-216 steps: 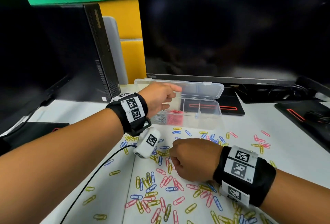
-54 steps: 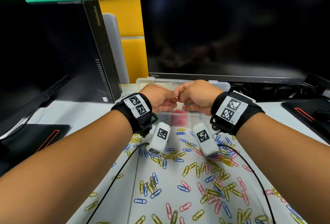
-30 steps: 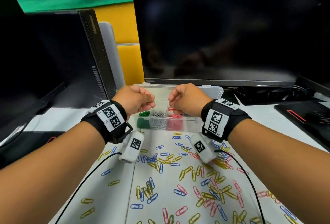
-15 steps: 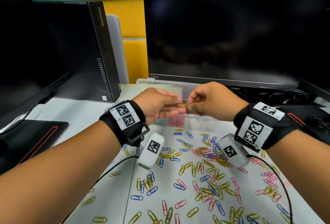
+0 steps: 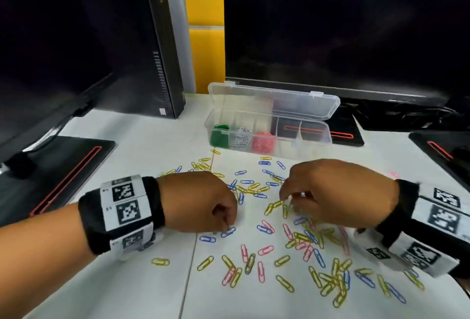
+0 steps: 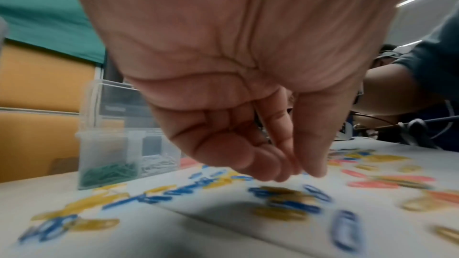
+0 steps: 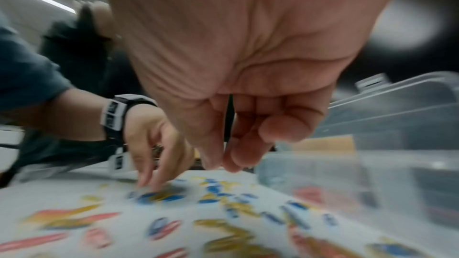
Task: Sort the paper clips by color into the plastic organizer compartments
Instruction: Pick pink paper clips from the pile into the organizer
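Yellow, blue and pink paper clips (image 5: 264,229) lie scattered over the white table. The clear organizer (image 5: 290,149) stands open behind them, with green (image 5: 219,137), silver (image 5: 240,140) and red (image 5: 263,143) clips in its three left compartments. My left hand (image 5: 226,224) reaches down with fingertips gathered just over a blue clip (image 5: 228,231); I see nothing between them in the left wrist view (image 6: 300,172). My right hand (image 5: 286,193) hovers over the pile, fingers loosely curled and holding nothing (image 7: 231,162).
A large dark monitor (image 5: 343,26) stands right behind the organizer. A black computer tower (image 5: 162,46) is at the back left. Black pads (image 5: 63,173) lie at the left and right table edges. A table seam (image 5: 193,255) runs through the pile.
Half a second ago both hands were raised near the organizer, pinching a yellow clip between them. Both have dropped back to the loose clips and the yellow clip is out of their fingers.
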The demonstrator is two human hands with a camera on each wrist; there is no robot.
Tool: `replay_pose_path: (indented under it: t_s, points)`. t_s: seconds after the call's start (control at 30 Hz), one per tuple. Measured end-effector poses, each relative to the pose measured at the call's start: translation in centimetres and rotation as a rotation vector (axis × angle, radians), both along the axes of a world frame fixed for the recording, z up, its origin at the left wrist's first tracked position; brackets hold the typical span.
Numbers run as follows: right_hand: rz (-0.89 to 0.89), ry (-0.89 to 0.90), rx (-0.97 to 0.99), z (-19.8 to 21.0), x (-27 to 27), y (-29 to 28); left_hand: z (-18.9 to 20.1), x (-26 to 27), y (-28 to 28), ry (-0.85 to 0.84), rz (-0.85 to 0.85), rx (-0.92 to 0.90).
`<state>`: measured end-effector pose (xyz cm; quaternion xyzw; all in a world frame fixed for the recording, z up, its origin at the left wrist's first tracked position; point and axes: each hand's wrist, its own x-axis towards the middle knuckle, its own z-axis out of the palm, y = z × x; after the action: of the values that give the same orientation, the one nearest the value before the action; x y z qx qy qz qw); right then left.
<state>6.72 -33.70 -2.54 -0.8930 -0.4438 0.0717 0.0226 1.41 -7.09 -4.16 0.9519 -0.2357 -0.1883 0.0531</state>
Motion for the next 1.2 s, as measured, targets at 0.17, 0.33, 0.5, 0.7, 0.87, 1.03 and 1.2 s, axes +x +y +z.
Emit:
replay_pose_path:
  t_s: [0.17, 0.33, 0.5, 0.7, 0.87, 1.03, 1.2]
  points:
    - [0.101, 0.043, -0.049, -2.0, -3.4, 2.9, -0.9, -2.0, -0.4, -0.158, 0.003, 0.121]
    - [0.107, 0.065, -0.057, -2.2, -4.1, 4.4, -0.9, -3.1, -1.4, -0.047, -0.1, -0.041]
    - [0.131, 0.149, -0.072, -1.8, -5.3, 4.6, -1.5, -4.9, -2.4, 0.01, -0.162, -0.035]
    - [0.117, 0.211, -0.091, -3.0, -5.1, 5.2, -1.8, -5.1, -2.3, 0.016, -0.037, 0.024]
    - [0.091, 0.187, -0.074, -3.5, -5.3, 4.8, -1.8, -4.7, -1.5, -0.002, 0.006, -0.018]
    - [0.134, 0.248, -0.073, -3.5, -5.0, 5.2, -1.9, -4.7, -1.0, -0.017, -0.013, -0.041]
    - [0.128, 0.261, -0.061, -3.9, -5.2, 5.0, -1.9, -4.8, -1.0, -0.045, -0.058, -0.057]
